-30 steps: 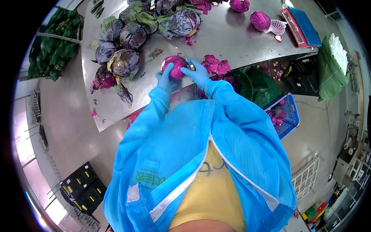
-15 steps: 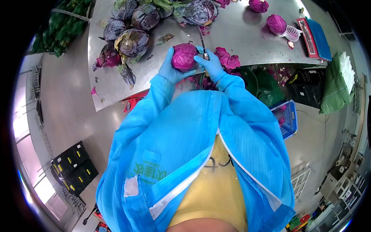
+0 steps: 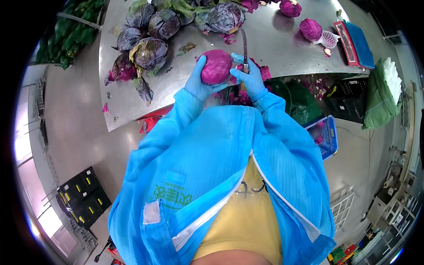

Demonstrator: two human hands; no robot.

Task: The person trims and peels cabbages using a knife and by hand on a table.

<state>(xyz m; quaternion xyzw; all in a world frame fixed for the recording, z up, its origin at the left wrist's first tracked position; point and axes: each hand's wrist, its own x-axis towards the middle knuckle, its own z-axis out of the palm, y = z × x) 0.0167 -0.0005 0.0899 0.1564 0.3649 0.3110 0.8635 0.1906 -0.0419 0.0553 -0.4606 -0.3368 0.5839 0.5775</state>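
A bright purple cabbage is held just over the front edge of the metal table. My left hand, in a blue glove, grips it from the left and below. In my gloved right hand is a knife, its curved blade pointing away from me. The right hand's fingertips are close to the cabbage's right side; whether they touch it is unclear. Loose purple leaves lie behind the right hand. Dark cabbages with outer leaves are grouped at the table's left.
Two peeled cabbages lie at the back right, beside a white foam net and red and blue trays. Below the table's right side are a green bag, a black crate and a blue basket.
The cabbage has come up closer to my head and turned in my left hand. My right hand with the knife has shifted slightly right, its blade now more upright.
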